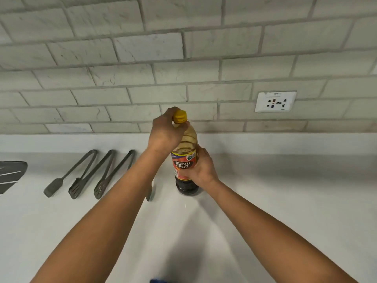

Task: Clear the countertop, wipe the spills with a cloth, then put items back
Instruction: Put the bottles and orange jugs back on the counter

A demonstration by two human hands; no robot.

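Observation:
A clear plastic sauce bottle [186,152] with a red label and dark liquid in its lower part stands upright on the white countertop [285,201]. Its yellow cap [180,116] is at the top. My left hand [165,131] curls over the cap and the bottle's neck. My right hand [201,167] grips the labelled middle of the bottle from the right. A small wet spot [185,205] shows on the counter just in front of the bottle.
Two grey tongs [89,174] [114,174] lie on the counter at the left, with a dark slotted spatula head [11,174] at the far left edge. Another utensil [149,193] is partly hidden under my left forearm. A wall socket [275,101] sits on the tiled backsplash. Something blue [157,280] peeks in at the bottom edge.

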